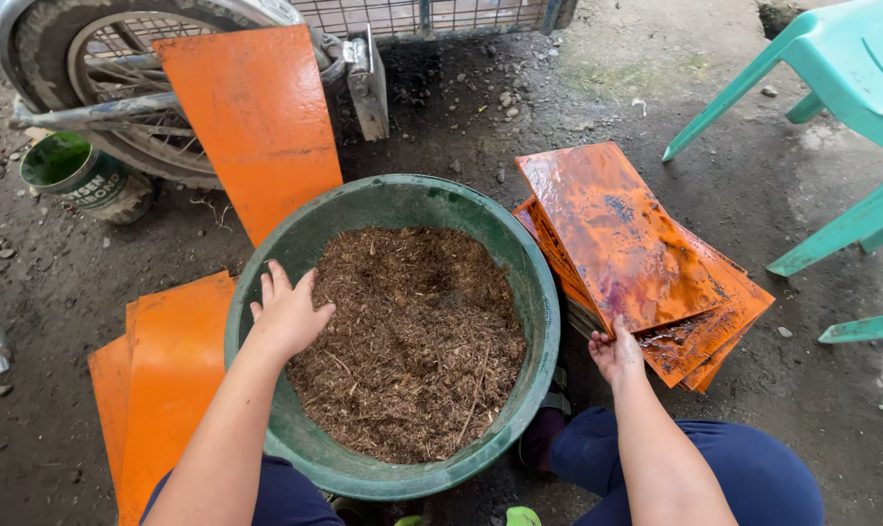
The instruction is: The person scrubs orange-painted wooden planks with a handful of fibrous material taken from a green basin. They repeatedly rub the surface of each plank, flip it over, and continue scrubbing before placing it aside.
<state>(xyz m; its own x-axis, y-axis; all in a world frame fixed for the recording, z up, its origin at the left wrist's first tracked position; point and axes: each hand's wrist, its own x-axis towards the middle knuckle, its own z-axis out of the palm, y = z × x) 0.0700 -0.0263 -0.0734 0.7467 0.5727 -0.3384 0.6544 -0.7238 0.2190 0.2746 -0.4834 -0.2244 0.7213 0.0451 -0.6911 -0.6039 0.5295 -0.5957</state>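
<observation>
Resting on the brown shavings at the near-left edge of the green tub, the left hand lies flat, fingers spread, holding nothing. The right hand pinches the near corner of the top wet orange board; its fingertips hide beneath. Dry orange boards lie left, partly cut off.

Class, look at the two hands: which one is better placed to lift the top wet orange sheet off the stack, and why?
Probably the right hand: it already touches the near edge of the stacked sheets. The left hand lies inside the green basin, across from them.
</observation>
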